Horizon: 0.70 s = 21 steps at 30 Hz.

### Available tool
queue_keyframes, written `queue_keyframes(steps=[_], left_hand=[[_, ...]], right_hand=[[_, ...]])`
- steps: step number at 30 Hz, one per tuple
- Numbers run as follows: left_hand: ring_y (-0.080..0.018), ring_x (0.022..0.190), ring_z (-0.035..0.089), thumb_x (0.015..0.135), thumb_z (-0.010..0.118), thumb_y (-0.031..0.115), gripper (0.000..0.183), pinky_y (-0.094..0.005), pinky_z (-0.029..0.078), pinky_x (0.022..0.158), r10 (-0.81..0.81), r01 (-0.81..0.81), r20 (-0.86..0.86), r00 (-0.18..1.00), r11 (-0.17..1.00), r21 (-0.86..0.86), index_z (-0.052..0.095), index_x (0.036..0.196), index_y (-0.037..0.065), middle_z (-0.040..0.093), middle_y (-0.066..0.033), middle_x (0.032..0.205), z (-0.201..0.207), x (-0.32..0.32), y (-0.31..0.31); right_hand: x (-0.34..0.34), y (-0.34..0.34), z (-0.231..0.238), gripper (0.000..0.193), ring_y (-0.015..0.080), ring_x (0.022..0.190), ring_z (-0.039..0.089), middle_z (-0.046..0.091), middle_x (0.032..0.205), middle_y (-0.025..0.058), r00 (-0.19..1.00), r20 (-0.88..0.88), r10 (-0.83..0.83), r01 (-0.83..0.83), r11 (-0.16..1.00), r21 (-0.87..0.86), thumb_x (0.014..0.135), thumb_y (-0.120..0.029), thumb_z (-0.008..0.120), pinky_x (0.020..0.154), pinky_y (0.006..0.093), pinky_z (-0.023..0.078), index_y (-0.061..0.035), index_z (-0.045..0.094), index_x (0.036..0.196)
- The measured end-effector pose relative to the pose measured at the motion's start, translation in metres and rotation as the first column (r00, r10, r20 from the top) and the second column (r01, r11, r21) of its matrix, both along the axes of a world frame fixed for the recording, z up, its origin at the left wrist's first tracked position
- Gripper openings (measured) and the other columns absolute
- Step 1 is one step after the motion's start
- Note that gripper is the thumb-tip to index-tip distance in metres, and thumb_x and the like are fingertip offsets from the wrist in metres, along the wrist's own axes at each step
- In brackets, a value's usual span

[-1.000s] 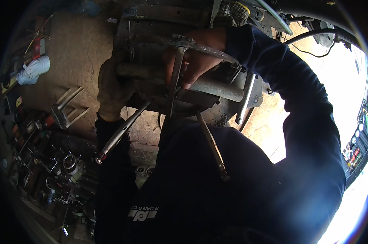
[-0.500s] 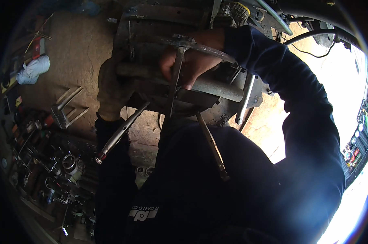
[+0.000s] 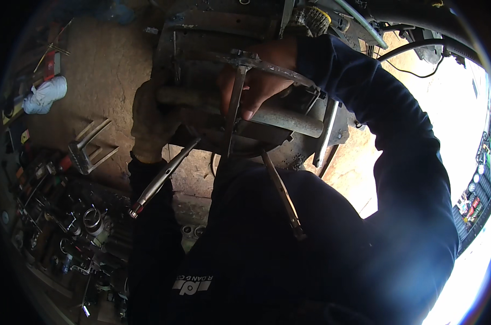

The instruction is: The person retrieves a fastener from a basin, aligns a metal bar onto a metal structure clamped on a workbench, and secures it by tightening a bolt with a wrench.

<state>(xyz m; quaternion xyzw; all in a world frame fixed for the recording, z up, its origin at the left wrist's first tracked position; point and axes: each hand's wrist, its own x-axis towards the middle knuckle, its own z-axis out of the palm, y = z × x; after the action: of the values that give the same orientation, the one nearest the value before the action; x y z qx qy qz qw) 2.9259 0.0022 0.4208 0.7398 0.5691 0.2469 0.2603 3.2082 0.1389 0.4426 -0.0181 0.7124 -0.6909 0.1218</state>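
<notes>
My right hand (image 3: pixel 267 84) is bare and reaches over a round metal pipe (image 3: pixel 294 120). Its fingers are bent and pressed together near the pipe's middle, partly behind an upright flat metal bar (image 3: pixel 236 97). What the fingertips hold is hidden. My left hand (image 3: pixel 149 122), in a dark brown glove, is at the left end of the pipe, its fingers lost in shadow. A curved metal strip (image 3: pixel 280 70) crosses above the right hand. Two slim metal rods with a handle-like shape, one on the left (image 3: pixel 167 174) and one on the right (image 3: pixel 282 189), slant toward me below the pipe.
A yellow-edged brush (image 3: pixel 313 19) lies at the back right, near a black hose (image 3: pixel 419 43). Left on the brown floor are a pronged metal bracket (image 3: pixel 88 149) and a white cloth bundle (image 3: pixel 45 95). Many tools and metal parts (image 3: pixel 94 219) crowd the lower left.
My right hand's fingers have shifted slightly along the pipe and curled closer behind the upright bar. My left hand stays at nearly the same place.
</notes>
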Motion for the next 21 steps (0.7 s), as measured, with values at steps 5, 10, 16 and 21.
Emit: queue_keyframes(steps=[5, 10, 16, 21], left_hand=[[-0.0363, 0.107, 0.065, 0.065, 0.093, 0.019, 0.081, -0.0468, 0.053, 0.092, 0.000, 0.000, 0.016, 1.000, 0.999, -0.042, 0.057, 0.136, 0.004, 0.066, -0.0154, 0.118, -0.001, -0.001, 0.002], [-0.0364, 0.103, 0.065, 0.064, 0.092, 0.019, 0.081, -0.0475, 0.053, 0.090, 0.029, -0.028, -0.018, 0.999, 0.998, 0.050, 0.057, 0.136, 0.004, 0.066, -0.0147, 0.115, 0.007, 0.008, 0.000], [-0.0360, 0.102, 0.065, 0.064, 0.092, 0.018, 0.079, -0.0472, 0.053, 0.088, 0.019, -0.018, -0.022, 1.000, 0.999, 0.048, 0.058, 0.134, 0.005, 0.066, -0.0146, 0.113, 0.006, 0.008, 0.002], [-0.0357, 0.102, 0.065, 0.063, 0.092, 0.017, 0.077, -0.0468, 0.053, 0.088, 0.015, -0.015, -0.035, 0.999, 1.000, -0.026, 0.059, 0.132, 0.005, 0.067, -0.0147, 0.111, 0.005, 0.005, 0.004]], right_hand=[[0.006, -0.008, -0.016, 0.048, 0.0207, 0.100, 0.066, 0.072, 0.102, 0.0063, 0.992, -0.073, -0.101, 0.097, 0.994, -0.053, 0.081, -0.019, 0.087, 0.089, 0.0392, 0.052, -0.0061, 0.068, 0.123], [-0.003, 0.002, -0.005, 0.047, 0.0202, 0.101, 0.064, 0.071, 0.105, 0.0050, 0.999, 0.009, -0.038, 0.036, 0.981, 0.189, 0.079, -0.022, 0.089, 0.089, 0.0400, 0.051, -0.0092, 0.070, 0.120], [0.007, -0.005, -0.008, 0.046, 0.0202, 0.098, 0.065, 0.071, 0.103, 0.0063, 0.962, -0.188, -0.199, 0.198, 0.980, -0.028, 0.080, -0.030, 0.088, 0.089, 0.0392, 0.051, -0.0104, 0.072, 0.118], [0.002, 0.000, 0.008, 0.040, 0.0220, 0.101, 0.067, 0.072, 0.104, 0.0088, 0.999, 0.018, -0.035, 0.033, 0.991, 0.128, 0.082, -0.019, 0.087, 0.089, 0.0394, 0.053, -0.0057, 0.073, 0.117]])
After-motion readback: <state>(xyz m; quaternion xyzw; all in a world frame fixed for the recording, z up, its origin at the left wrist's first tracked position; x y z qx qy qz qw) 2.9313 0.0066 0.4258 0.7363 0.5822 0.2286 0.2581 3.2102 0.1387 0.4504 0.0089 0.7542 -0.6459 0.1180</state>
